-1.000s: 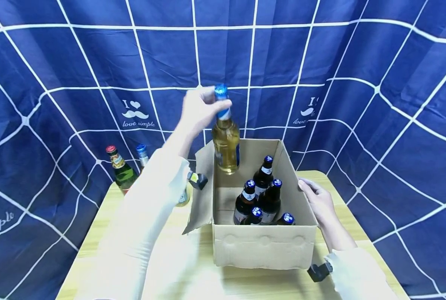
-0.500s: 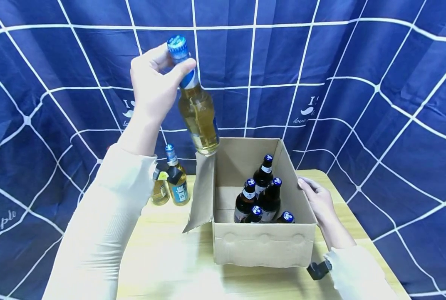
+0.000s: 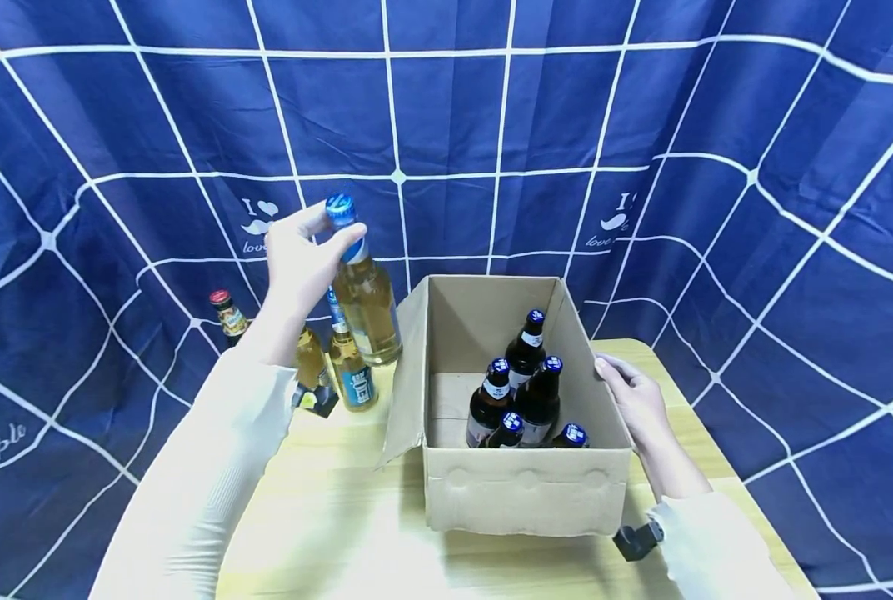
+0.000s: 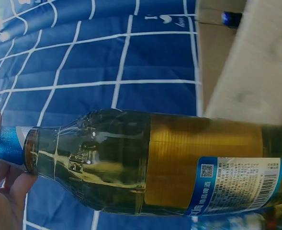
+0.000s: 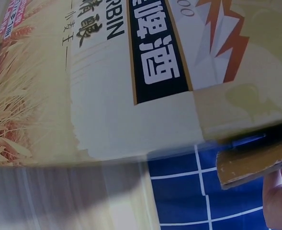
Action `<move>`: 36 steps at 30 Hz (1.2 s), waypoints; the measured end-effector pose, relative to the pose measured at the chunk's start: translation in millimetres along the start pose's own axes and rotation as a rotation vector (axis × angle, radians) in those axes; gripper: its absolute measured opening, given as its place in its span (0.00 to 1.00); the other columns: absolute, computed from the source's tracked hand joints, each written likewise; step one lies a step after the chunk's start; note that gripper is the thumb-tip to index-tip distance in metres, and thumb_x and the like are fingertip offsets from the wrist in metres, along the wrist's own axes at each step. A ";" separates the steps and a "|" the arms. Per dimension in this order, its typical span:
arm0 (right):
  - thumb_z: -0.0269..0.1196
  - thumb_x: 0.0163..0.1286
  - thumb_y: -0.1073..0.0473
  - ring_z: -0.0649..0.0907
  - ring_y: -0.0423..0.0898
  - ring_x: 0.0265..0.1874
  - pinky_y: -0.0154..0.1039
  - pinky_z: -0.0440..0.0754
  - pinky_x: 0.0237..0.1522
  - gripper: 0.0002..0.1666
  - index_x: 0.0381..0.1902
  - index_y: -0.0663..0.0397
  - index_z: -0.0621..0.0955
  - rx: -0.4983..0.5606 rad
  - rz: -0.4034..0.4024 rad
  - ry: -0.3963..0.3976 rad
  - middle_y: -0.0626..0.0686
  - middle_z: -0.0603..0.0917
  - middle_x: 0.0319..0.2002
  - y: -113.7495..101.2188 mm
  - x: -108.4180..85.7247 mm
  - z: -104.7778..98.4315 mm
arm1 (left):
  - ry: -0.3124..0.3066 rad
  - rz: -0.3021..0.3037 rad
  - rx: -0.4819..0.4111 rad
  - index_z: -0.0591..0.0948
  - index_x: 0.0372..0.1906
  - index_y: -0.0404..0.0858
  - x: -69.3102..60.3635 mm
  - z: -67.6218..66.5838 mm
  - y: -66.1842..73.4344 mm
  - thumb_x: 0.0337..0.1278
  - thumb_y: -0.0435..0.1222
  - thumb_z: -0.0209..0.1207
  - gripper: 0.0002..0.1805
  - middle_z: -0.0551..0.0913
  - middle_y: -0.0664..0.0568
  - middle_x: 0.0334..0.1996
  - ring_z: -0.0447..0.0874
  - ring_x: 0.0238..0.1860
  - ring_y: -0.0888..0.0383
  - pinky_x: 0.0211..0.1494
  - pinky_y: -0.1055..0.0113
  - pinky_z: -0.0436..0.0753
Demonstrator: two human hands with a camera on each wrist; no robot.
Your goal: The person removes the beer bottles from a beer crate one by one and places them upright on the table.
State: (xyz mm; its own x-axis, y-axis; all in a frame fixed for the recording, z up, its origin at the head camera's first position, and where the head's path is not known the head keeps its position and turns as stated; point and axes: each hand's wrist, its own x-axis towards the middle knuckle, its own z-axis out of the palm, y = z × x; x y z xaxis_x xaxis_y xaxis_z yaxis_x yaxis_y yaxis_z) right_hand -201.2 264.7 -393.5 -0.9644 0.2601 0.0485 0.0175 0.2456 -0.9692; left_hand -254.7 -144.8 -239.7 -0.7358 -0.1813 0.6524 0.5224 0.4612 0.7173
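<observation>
My left hand (image 3: 300,262) pinches a clear beer bottle (image 3: 371,321) by its blue-foiled neck, thumb on one side. The bottle is pale gold, tilted slightly, and hangs left of the cardboard box (image 3: 525,492). In the left wrist view, the back label of that beer bottle (image 4: 236,184) faces the camera. My right hand (image 3: 632,400) grips the right wall of the box near its rim. Some of its fingers are hidden, but the right wrist view shows fingers (image 5: 279,201) at a cardboard flap (image 5: 251,167). Several dark beer bottles (image 3: 540,400) with blue caps stand inside the box.
Left of the box stand a gold beer bottle (image 3: 354,379) with a blue label, another gold bottle (image 3: 311,358) partly hidden, and a red-capped bottle (image 3: 229,317) behind my forearm. The box's left flap (image 3: 405,375) sticks outward over the wooden table (image 3: 326,508).
The clear beer bottle rose out of the box in my left hand, moved left past the box wall, then came down toward the bottles on the table. My right hand stayed on the box.
</observation>
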 end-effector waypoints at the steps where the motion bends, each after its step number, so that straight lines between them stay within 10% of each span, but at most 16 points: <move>1: 0.61 0.67 0.45 0.79 0.31 0.33 0.26 0.77 0.37 0.17 0.49 0.43 0.83 -0.007 0.003 0.002 0.29 0.80 0.32 0.2 0.2 0.2 | 0.002 -0.006 0.021 0.87 0.41 0.35 -4.3 -2.8 -4.2 0.48 0.42 0.70 0.17 0.87 0.47 0.37 0.82 0.40 0.60 0.47 0.71 0.74; 7: 0.60 0.67 0.44 0.80 0.31 0.32 0.27 0.78 0.35 0.24 0.55 0.51 0.81 -0.020 0.018 -0.009 0.29 0.79 0.32 1.2 2.4 -1.3 | -0.017 -0.070 0.080 0.86 0.42 0.35 -35.4 -21.6 -28.1 0.48 0.39 0.70 0.17 0.86 0.46 0.38 0.82 0.43 0.61 0.50 0.72 0.74; 15: 0.61 0.67 0.45 0.80 0.32 0.31 0.28 0.79 0.34 0.10 0.45 0.34 0.83 0.034 0.016 -0.027 0.30 0.80 0.32 3.6 2.8 -2.0 | 0.016 -0.188 0.114 0.85 0.44 0.31 -83.3 -51.6 -64.4 0.47 0.34 0.71 0.18 0.85 0.44 0.40 0.79 0.41 0.70 0.49 0.74 0.74; 21: 0.61 0.68 0.45 0.80 0.32 0.31 0.27 0.79 0.34 0.13 0.47 0.38 0.83 0.044 0.006 -0.035 0.30 0.80 0.32 4.9 0.9 -1.2 | 0.066 -0.259 0.155 0.85 0.42 0.30 -111.2 -78.8 -96.2 0.46 0.33 0.71 0.16 0.81 0.75 0.29 0.75 0.32 0.75 0.37 0.80 0.73; 36: 0.61 0.67 0.46 0.80 0.32 0.31 0.27 0.79 0.34 0.05 0.39 0.29 0.83 0.057 0.008 -0.033 0.31 0.80 0.32 3.3 1.1 -1.1 | 0.224 -0.322 0.251 0.84 0.42 0.26 -129.1 -129.6 -151.3 0.44 0.33 0.71 0.19 0.71 0.88 0.22 0.73 0.31 0.82 0.40 0.83 0.69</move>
State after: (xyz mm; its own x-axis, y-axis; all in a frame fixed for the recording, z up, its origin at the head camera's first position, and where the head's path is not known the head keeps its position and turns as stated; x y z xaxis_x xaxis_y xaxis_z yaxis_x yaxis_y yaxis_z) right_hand -202.0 266.8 -396.4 -0.9725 0.2303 0.0335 0.0111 0.1897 -0.9818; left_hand -182.8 -303.8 -400.7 -0.7176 -0.5204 0.4629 0.1421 0.5412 0.8288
